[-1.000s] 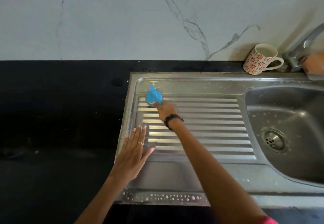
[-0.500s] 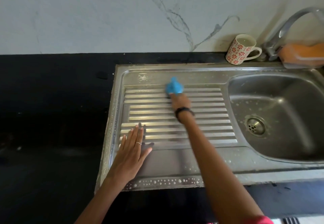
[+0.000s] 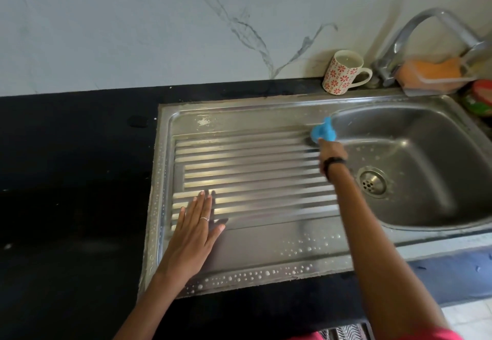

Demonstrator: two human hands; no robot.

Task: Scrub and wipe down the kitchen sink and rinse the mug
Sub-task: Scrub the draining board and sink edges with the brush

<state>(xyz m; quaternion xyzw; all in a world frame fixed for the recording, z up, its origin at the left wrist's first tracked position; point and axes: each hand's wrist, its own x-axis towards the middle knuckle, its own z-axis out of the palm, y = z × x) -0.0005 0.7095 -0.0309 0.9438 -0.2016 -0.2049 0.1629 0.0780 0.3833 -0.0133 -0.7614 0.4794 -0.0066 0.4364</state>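
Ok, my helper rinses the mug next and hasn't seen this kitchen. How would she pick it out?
Find the curved steel tap behind the sink basin. Just left of its base, on the black counter against the marble wall, stands the mug. It is the only cup there: white with red flowers, handle toward the tap.

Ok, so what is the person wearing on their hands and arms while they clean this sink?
Both forearms are bare. The left hand has a thin silver-looking ring on one finger. The right hand has a dark band around the wrist. A bit of pink or red fabric shows at the bottom edge, probably a sleeve or top.
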